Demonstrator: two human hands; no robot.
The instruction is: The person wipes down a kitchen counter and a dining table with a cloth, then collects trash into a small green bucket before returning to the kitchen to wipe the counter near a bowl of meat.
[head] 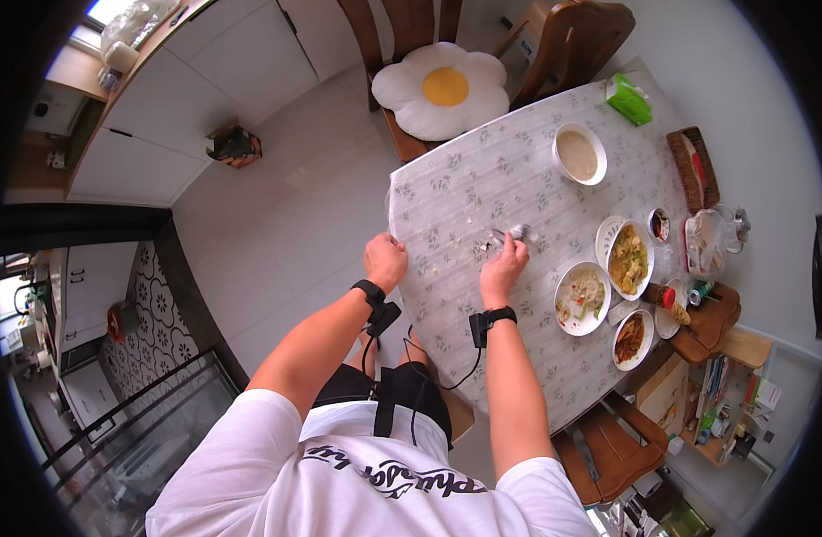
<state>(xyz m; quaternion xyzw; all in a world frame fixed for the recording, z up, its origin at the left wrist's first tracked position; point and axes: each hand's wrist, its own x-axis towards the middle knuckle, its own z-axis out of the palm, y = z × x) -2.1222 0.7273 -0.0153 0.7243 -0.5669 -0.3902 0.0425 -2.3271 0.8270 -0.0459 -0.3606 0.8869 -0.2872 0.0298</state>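
My right hand (505, 268) reaches over the tablecloth (451, 315), its fingers closed on a small grey-and-white object (517, 233). That object is blurred, and I cannot tell exactly what it is. Small food scraps (486, 246) lie just left of those fingers, and a few pale crumbs are scattered nearby. At the table's left edge, my left hand (385, 260) is curled into a fist. Nothing shows in it, though its palm side is hidden.
Right of my right hand stand a white bowl of soup or porridge (577, 154), a bowl of yellowish food (629, 260), a dish of pale food (582, 299) and a reddish dish (632, 339). A green tissue pack (629, 101) sits farther back. A chair holds a flower-shaped cushion (441, 90).
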